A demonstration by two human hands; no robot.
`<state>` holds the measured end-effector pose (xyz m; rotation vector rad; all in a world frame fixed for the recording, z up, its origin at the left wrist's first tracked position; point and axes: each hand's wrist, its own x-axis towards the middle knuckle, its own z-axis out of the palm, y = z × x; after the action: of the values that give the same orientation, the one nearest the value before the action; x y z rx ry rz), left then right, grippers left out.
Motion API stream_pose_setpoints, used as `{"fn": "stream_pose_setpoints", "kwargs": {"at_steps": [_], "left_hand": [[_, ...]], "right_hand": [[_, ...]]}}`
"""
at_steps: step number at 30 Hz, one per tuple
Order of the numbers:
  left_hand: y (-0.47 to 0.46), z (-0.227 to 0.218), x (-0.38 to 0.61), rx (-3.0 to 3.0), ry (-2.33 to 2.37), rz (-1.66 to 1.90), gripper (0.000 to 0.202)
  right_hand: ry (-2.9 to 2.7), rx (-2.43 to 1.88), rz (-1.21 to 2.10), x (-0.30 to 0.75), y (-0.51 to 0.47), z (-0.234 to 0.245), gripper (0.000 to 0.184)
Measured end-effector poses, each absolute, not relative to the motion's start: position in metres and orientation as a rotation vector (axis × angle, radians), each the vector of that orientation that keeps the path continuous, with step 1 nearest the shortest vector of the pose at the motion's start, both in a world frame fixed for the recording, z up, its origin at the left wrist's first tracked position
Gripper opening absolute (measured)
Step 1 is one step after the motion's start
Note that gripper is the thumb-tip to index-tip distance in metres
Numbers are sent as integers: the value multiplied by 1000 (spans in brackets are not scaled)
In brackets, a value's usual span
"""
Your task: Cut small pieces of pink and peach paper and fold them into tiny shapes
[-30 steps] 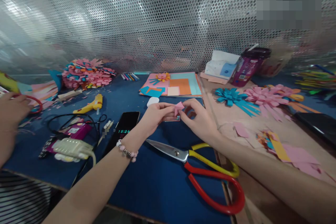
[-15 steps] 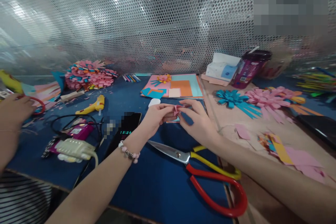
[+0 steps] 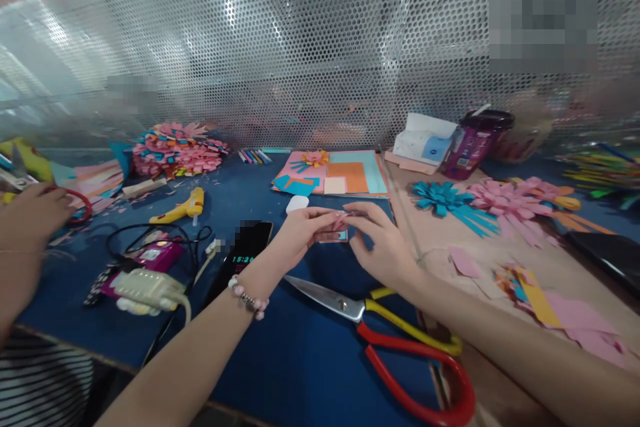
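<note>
My left hand (image 3: 300,235) and my right hand (image 3: 383,240) meet above the blue table. Both pinch a small pink paper piece (image 3: 340,219) between thumb and fingers, which cover much of it. A small pale-blue, pink-edged item (image 3: 342,236) shows just below the fingertips. Nearer to me lie large scissors (image 3: 345,305), with one red and one yellow handle and their blades together. Close to my left forearm is a phone (image 3: 245,245) with a lit clock. Beyond my left hand sits a small white object (image 3: 297,204).
At left, a co-worker's hand (image 3: 35,217) holds red-handled scissors. A yellow glue gun (image 3: 181,208), a power strip (image 3: 150,288) and black cables lie nearby. Coloured paper sheets (image 3: 375,173) are at the back; paper flowers (image 3: 440,197), a purple cup (image 3: 473,147) and scraps are at right.
My fingers have closed further over the pink paper, so less of it shows. The view has shifted slightly, putting things on the table a little lower.
</note>
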<state>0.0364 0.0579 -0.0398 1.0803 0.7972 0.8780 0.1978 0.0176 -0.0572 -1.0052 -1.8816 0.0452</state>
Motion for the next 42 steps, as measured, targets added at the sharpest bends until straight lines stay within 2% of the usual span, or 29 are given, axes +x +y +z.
{"fn": "stream_pose_setpoints", "kwargs": {"at_steps": [5, 8, 18, 42], "left_hand": [[53, -37, 40, 1253, 886, 900, 30], [51, -36, 41, 1354, 934, 939, 28], [60, -46, 43, 1640, 860, 1019, 28], [61, -47, 40, 1678, 1008, 916, 26]], "right_hand": [[-1583, -1206, 384, 200, 19, -51, 14], [-1594, -1245, 529, 198, 22, -51, 17], [-1586, -1145, 685, 202, 30, -59, 17], [-1640, -1241, 609, 202, 29, -56, 14]]}}
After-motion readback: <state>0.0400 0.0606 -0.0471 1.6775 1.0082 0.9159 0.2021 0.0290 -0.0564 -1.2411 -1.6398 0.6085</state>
